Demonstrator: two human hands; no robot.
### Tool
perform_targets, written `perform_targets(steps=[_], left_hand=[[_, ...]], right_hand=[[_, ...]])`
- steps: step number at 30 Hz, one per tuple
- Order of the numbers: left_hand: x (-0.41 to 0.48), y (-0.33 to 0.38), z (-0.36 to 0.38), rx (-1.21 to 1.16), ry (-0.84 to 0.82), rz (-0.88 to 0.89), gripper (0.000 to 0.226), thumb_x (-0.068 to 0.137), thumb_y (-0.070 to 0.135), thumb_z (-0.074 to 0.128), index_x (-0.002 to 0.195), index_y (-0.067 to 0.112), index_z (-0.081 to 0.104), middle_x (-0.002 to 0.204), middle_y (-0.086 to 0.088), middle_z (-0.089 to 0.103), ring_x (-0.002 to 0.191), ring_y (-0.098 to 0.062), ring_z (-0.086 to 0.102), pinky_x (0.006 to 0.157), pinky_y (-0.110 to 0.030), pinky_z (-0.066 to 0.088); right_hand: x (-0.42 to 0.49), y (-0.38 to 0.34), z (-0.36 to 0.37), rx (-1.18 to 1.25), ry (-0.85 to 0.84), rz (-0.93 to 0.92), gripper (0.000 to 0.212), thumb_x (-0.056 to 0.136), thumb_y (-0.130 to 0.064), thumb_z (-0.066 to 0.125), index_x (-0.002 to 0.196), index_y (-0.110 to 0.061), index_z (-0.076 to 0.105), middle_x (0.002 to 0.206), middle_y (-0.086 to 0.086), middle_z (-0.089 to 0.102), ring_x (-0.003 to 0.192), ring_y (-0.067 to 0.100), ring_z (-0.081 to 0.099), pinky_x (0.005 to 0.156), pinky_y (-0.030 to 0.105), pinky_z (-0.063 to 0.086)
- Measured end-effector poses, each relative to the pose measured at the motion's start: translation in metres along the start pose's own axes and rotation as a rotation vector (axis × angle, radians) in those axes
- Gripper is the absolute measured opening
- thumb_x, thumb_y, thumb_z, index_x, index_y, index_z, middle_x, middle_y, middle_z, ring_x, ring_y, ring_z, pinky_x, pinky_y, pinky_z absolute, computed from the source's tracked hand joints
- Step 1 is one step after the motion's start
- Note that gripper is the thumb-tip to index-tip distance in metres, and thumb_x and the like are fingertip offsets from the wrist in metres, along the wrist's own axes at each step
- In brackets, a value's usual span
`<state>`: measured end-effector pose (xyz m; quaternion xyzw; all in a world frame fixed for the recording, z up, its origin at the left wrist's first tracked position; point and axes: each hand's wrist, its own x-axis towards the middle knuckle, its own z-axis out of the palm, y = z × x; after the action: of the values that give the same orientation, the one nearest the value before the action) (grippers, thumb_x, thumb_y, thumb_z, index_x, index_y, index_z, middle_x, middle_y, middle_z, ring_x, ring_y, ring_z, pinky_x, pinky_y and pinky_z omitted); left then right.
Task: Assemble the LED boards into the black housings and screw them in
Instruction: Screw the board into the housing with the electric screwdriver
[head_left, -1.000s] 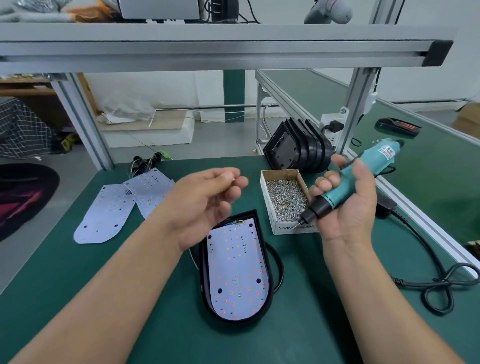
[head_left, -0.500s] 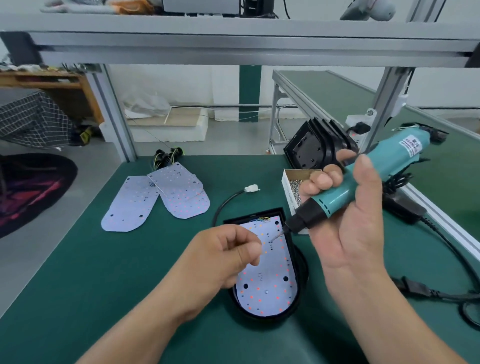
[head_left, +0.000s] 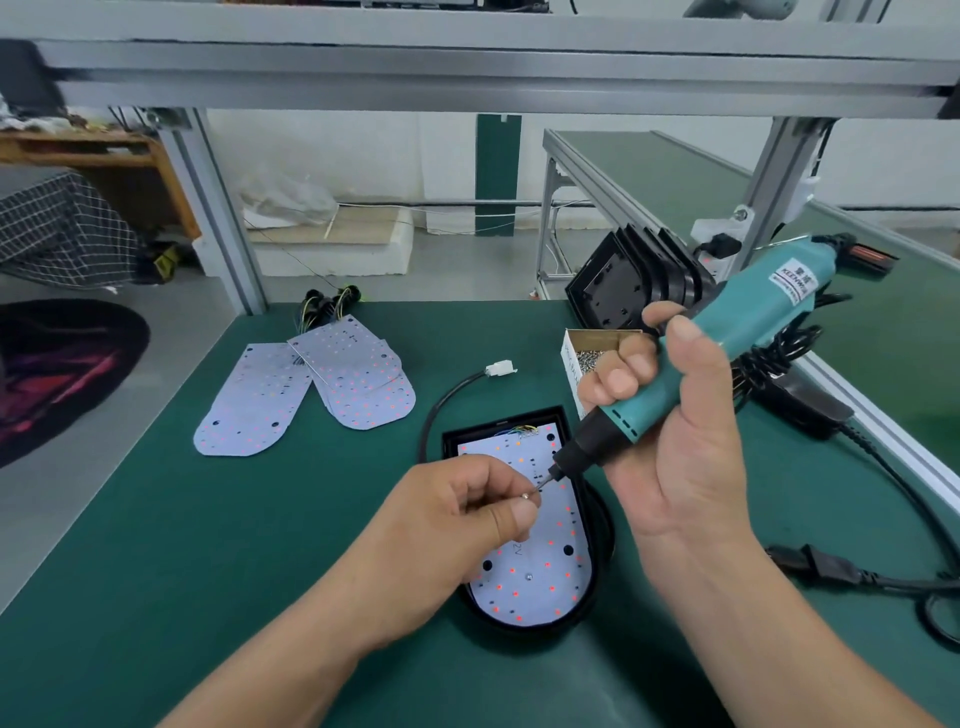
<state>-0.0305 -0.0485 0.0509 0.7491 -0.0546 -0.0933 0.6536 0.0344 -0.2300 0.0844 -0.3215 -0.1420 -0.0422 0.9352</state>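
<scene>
A white LED board (head_left: 540, 577) with red dots lies inside a black housing (head_left: 597, 551) on the green bench. My left hand (head_left: 462, 519) hovers over the board and pinches a small screw (head_left: 525, 496) between thumb and finger. My right hand (head_left: 670, 431) grips a teal electric screwdriver (head_left: 727, 338), tilted down to the left. Its bit tip meets the screw at my left fingertips. One screw head sits in the board's lower middle. The housing's black cable ends in a white connector (head_left: 500, 369).
Loose LED boards (head_left: 311, 389) lie at the left with wire bundles (head_left: 327, 301) behind them. A cardboard box of screws (head_left: 587, 353) stands behind my right hand. A stack of black housings (head_left: 639, 280) leans at the back right. Black power cables (head_left: 883, 571) run along the right.
My left hand came down from above the bench with the screw to the board. The screwdriver swung down and its bit now touches the screw. The camera moved closer and leftward.
</scene>
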Motion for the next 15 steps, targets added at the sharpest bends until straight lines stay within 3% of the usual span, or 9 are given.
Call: perform_targets(steps=[15], left_hand=[[-0.0006, 0.0012, 0.0020, 0.000, -0.006, -0.025, 0.008, 0.083, 0.029, 0.072, 0.086, 0.027, 0.078, 0.075, 0.007, 0.065, 0.054, -0.012, 0.044, 0.052, -0.023, 0.041]], right_hand=[[-0.0015, 0.0009, 0.0006, -0.010, -0.042, -0.006, 0.009, 0.105, -0.023, 0.053, 0.105, -0.018, 0.060, 0.072, -0.003, 0.047, 0.061, 0.013, 0.049, 0.063, 0.027, 0.045]])
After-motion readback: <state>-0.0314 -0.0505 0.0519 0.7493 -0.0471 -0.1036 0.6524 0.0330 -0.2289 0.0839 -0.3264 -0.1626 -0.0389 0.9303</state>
